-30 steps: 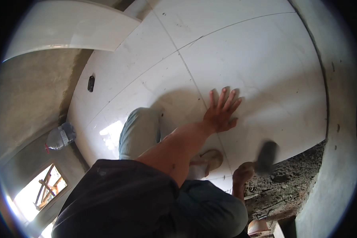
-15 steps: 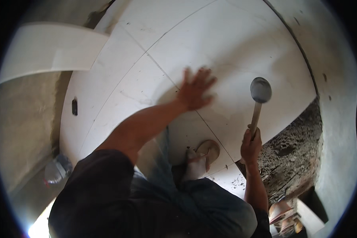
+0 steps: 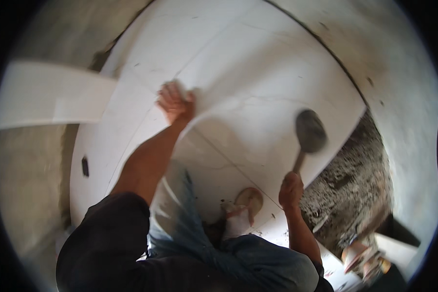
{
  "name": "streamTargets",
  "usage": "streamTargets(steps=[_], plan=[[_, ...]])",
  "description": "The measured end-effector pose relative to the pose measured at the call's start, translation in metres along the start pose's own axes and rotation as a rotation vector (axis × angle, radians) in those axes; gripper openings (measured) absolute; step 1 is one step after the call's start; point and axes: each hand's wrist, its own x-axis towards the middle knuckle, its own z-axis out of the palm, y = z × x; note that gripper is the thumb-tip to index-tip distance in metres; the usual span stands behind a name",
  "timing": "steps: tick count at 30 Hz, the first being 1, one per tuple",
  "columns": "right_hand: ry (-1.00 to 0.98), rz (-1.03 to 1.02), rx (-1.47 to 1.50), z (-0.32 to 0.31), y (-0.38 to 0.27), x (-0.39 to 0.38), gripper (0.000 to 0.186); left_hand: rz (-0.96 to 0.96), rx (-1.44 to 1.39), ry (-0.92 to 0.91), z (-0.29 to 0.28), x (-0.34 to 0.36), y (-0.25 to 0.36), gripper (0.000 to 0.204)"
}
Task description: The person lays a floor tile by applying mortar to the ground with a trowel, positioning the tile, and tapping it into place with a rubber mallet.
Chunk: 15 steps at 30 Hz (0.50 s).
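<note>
Pressing flat on the white floor tile, the left hand has its fingers spread; the right hand is clamped on the rubber mallet, raised above the tile. Risk: an off-centre blow cracks the tile or catches the fingers.

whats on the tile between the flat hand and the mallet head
Nothing: the head view shows only bare white tile between the left hand and the mallet held in the right hand.

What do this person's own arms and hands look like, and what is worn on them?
Both hands are bare, with no gloves, rings or watch visible. The left hand comes from a bare forearm below a dark short sleeve. The right hand also has a bare forearm; dark cloth shows near its elbow.
</note>
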Motion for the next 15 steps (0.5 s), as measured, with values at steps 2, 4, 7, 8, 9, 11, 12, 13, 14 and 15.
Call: streamTargets(steps=[2,4,7,8,9,11,12,13,14,15], plan=[[-0.013,0.277,0.149,0.008,0.011,-0.003,0.040,0.100,-0.014,0.090,-0.006,-0.039,0.035,0.081],[-0.030,0.211,0.113,0.009,0.012,0.004,0.043,0.250,-0.180,-0.008,-0.032,-0.081,0.058,0.082],[-0.051,0.177,0.092,0.014,0.012,0.010,0.049,0.441,-0.084,-0.265,-0.061,-0.102,0.066,0.082],[-0.040,0.212,0.108,0.012,0.012,0.014,0.051,0.505,-0.134,-0.251,-0.059,-0.096,0.070,0.084],[-0.023,0.210,0.109,0.010,0.012,0.015,0.051,0.516,-0.139,-0.240,-0.058,-0.082,0.070,0.084],[-0.060,0.277,0.169,-0.003,-0.002,0.019,0.051,0.670,-0.184,-0.237,-0.058,-0.034,0.073,0.083],[-0.074,0.317,0.203,-0.007,-0.004,0.019,0.051,0.534,-0.156,-0.257,-0.059,-0.006,0.090,0.083],[-0.078,0.257,0.148,0.001,0.010,0.011,0.050,0.416,-0.129,-0.185,-0.045,0.017,0.102,0.085],[-0.048,0.270,0.135,0.002,0.020,0.008,0.050,0.304,-0.157,-0.203,-0.046,0.037,0.121,0.086],[-0.103,0.286,0.117,0.004,0.026,0.007,0.050,0.196,-0.172,-0.198,-0.046,0.055,0.140,0.086]])
